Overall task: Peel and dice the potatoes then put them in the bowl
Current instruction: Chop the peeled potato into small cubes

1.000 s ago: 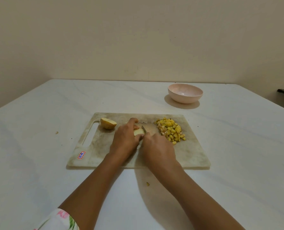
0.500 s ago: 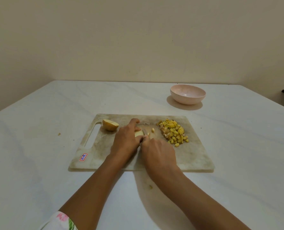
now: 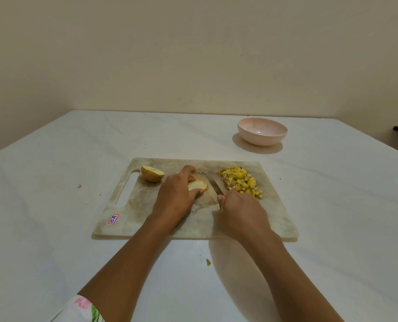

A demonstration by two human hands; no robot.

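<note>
**spud_q:** ok what's the layout, big stuff first?

**boardwatch:** A white table (image 3: 53,205) fills the view, and a pale marbled cutting board (image 3: 147,217) lies flat on it near the person, handle slot on the left. A pink bowl (image 3: 262,131) sits on the table past the board's far right corner, well apart from it.

**spud_q:** and the hands?

**boardwatch:** Both are over the board, near each other but not touching. The left hand (image 3: 177,194) is curled over a potato piece (image 3: 197,185) mid-board, pinning it down. The right hand (image 3: 242,212) is wrapped round the handle of a knife (image 3: 215,185). The handle's mostly hidden in the fist. The blade pokes out away from the person, between that piece and the diced potato pile (image 3: 242,180). Can't tell if the edge touches the board.

**spud_q:** rest of the potato?

**boardwatch:** The yellow dice are heaped on the board's far right part, just beside the blade. A potato half (image 3: 152,174) sits by the handle slot. Small stuff: a red-and-blue sticker (image 3: 113,219) on the board's near left corner, a scrap (image 3: 208,262) on the table in front of the board, and a speck (image 3: 79,186) off to the left.
</note>
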